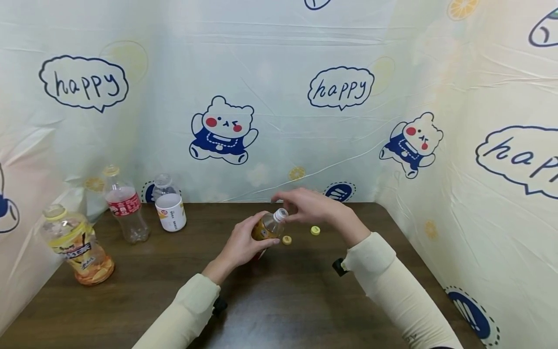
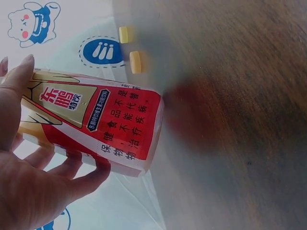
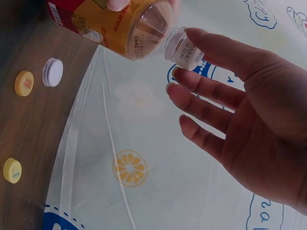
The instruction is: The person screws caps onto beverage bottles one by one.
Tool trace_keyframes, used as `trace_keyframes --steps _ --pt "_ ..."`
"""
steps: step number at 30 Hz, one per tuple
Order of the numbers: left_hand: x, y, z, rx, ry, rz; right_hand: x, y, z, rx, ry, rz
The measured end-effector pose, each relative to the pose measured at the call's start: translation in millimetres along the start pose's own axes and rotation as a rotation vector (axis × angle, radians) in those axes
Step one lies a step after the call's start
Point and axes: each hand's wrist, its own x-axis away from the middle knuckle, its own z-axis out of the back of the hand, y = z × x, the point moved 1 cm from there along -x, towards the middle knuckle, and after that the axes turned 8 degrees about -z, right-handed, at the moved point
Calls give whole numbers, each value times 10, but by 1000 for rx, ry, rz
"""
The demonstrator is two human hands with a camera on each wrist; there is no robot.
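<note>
In the head view, my left hand grips a drink bottle around its body. The bottle tilts to the right, with its top toward my right hand. A red-and-gold label shows in the left wrist view. On the bottle's mouth sits a whitish cap. My right thumb reaches the cap, while the other fingers spread past it, a gap showing between them and the cap in the head view.
At the left stand an orange-labelled bottle, a red-labelled bottle and a white-labelled bottle, all uncapped. A yellow cap, an orange-yellow cap and a white cap lie on the brown table. Behind hangs a printed curtain.
</note>
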Motion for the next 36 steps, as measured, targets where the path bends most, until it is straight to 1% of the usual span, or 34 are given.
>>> trace_keyframes --steps 5,12,17,20,26,30,32,36 --pt "-6 -3 2 5 5 -2 -21 7 -18 10 23 -1" --pt "2 7 5 -3 4 -5 -31 -7 -37 33 43 -75" --pt "13 22 4 -11 1 5 -39 -21 -55 90 53 -96" --pt "16 22 -1 -12 4 9 -33 -30 -60 98 54 -95" --pt "12 11 -3 -1 5 15 -20 -36 -60 50 22 -56" --pt "13 12 -6 -2 5 4 -23 -28 -57 45 27 -38" --pt "14 18 -7 -5 4 0 -27 -19 -58 49 34 -44" --pt "20 36 -5 -15 0 -5 -31 -5 -72 90 56 -89"
